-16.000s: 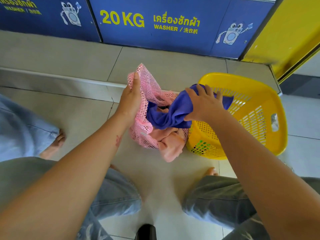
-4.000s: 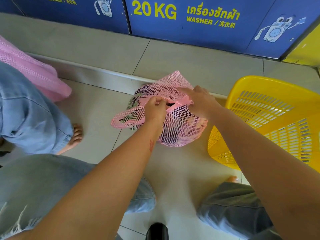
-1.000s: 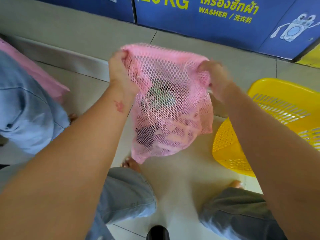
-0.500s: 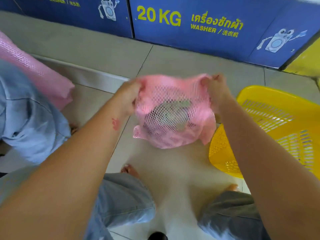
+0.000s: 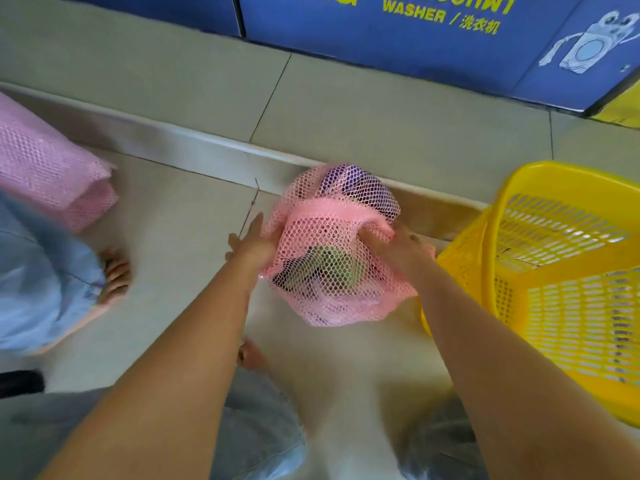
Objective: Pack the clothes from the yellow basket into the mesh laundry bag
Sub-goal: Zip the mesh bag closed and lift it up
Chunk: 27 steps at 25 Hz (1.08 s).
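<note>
The pink mesh laundry bag (image 5: 332,271) bulges with clothes; purple, green and dark fabric show through its netting. It hangs low over the tiled floor, just left of the yellow basket (image 5: 561,285). My left hand (image 5: 254,242) presses against the bag's left side with its fingers partly spread. My right hand (image 5: 398,247) clutches the bunched mesh on the bag's right side. The basket's visible inside shows only slotted plastic walls.
Another person in light blue jeans stands at the left, with a bare foot (image 5: 112,277) on the floor and a second pink mesh bag (image 5: 45,171). A raised tiled step (image 5: 207,147) and blue washer fronts (image 5: 415,32) lie ahead. My own knees frame the bottom.
The bag has dropped from chest height toward the floor and rolled over, so purple cloth now shows on top. Both hands came down with it and closer together.
</note>
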Available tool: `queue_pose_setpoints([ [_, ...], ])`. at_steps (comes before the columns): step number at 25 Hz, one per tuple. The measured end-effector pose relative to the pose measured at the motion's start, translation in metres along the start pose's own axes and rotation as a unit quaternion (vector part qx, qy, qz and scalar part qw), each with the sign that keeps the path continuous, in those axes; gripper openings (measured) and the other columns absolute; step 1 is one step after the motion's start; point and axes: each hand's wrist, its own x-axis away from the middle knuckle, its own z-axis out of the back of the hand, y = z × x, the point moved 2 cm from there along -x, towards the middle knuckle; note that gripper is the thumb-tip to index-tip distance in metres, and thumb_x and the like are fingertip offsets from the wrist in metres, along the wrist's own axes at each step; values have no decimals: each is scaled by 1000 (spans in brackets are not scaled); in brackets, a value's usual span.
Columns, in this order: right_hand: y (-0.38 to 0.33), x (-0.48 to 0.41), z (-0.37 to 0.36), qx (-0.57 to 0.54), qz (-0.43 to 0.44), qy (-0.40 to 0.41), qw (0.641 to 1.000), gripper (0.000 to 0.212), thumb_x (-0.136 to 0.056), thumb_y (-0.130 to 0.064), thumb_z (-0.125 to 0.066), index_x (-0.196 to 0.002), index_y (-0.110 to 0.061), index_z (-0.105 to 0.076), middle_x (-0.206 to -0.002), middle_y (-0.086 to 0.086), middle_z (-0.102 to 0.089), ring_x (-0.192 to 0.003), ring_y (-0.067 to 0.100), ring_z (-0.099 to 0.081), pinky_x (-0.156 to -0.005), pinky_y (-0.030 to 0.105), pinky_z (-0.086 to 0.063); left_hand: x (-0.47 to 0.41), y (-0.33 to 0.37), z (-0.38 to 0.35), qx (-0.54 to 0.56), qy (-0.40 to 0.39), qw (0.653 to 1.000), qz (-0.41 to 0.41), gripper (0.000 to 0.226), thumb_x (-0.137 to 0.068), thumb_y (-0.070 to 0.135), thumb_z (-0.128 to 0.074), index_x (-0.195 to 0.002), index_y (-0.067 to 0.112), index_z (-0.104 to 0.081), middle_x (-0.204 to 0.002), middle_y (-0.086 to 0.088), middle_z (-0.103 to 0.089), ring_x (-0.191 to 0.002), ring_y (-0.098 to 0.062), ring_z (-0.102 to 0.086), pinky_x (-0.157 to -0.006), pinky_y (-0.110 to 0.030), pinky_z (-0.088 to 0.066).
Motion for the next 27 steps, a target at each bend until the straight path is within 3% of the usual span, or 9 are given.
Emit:
queue_pose_setpoints([
  [1,3,-8,-5,-73,-10,-20,997,102,-64,-85,-54,-147,-32,-24,-153,8,-35,-137,34,-38,-111,54,-33,-11,-4,-9,61,-43,997,13,90,-71,85,-46,-147,51,-13,-162,-4,-12,-146,-43,-10,-108,-70,-21],
  [3,6,-16,-18,-243,-27,-77,967,79,-73,-69,-64,-138,-34,-37,-129,-1,-56,-110,25,-59,-94,43,-49,-23,-6,-29,194,-139,971,28,90,-65,87,-52,-142,46,-30,-148,-1,-42,-134,-43,-37,-94,-76,-33],
  [6,12,-31,-39,-376,-31,-99,921,52,-79,-42,-74,-126,-35,-53,-116,3,-69,-98,26,-69,-87,47,-55,-34,-6,-48,376,-184,908,26,74,-72,69,-67,-130,25,-51,-124,-11,-66,-105,-38,-66,-82,-70,-48],
  [8,10,-33,-45,-386,-17,-53,921,35,-77,-34,-73,-111,-33,-64,-105,3,-74,-96,26,-71,-89,50,-55,-34,-2,-50,394,-140,908,-14,61,-80,59,-68,-123,17,-59,-114,-14,-70,-97,-35,-70,-81,-63,-53],
  [11,4,-22,-38,-351,-5,19,936,34,-71,-57,-68,-103,-46,-62,-100,-9,-73,-96,21,-68,-91,48,-53,-26,1,-45,397,-96,912,-38,56,-79,54,-71,-119,14,-62,-107,-13,-73,-91,-33,-72,-76,-54,-58],
  [13,-6,-5,-23,-321,46,71,943,16,-79,-55,-60,-96,-52,-60,-100,-14,-70,-97,17,-65,-91,44,-51,-10,7,-36,397,-71,914,-50,56,-79,53,-71,-119,15,-62,-107,-12,-72,-89,-33,-73,-70,-47,-60],
  [17,-35,44,22,-316,99,160,930,16,-91,-34,-54,-106,-31,-58,-93,-15,-62,-96,14,-59,-84,33,-46,34,37,-9,389,-35,916,-91,42,-88,44,-64,-117,14,-60,-104,-8,-72,-86,-26,-72,-63,-35,-59],
  [24,-95,89,132,-338,183,261,885,28,-89,-30,-54,-117,-28,-59,-97,-10,-60,-93,14,-56,-82,28,-40,84,155,57,372,-48,905,-201,37,-79,40,-70,-103,11,-71,-99,-16,-74,-86,-33,-72,-78,-55,-57],
  [27,-118,76,182,-364,203,285,863,27,-91,-30,-55,-117,-26,-57,-96,-10,-59,-87,12,-55,-78,27,-38,80,223,67,391,-73,881,-256,28,-82,33,-71,-97,10,-72,-96,-17,-74,-83,-31,-72,-78,-54,-58],
])
